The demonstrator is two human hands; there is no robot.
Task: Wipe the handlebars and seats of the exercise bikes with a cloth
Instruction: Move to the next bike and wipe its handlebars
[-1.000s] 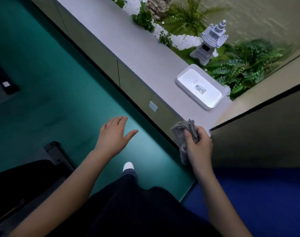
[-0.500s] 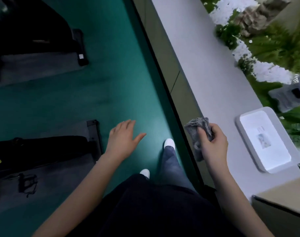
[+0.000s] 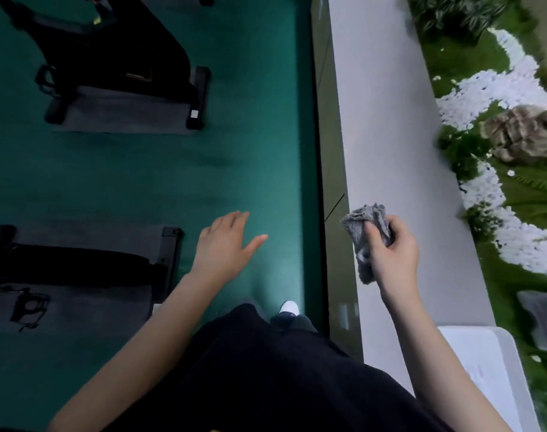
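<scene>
While right hand (image 3: 390,254) fingers clamp a crumpled grey cloth (image 3: 367,235) above the counter (image 3: 387,135), left hand (image 3: 227,244) hovers, fingers spread, near two exercise bikes (image 3: 116,54).

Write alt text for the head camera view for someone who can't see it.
A person looks down at their right hand gripping a bunched grey cloth over a pale ledge, the left hand open and empty above a green floor. The bases of two black exercise bikes stand on mats to the left.
</scene>
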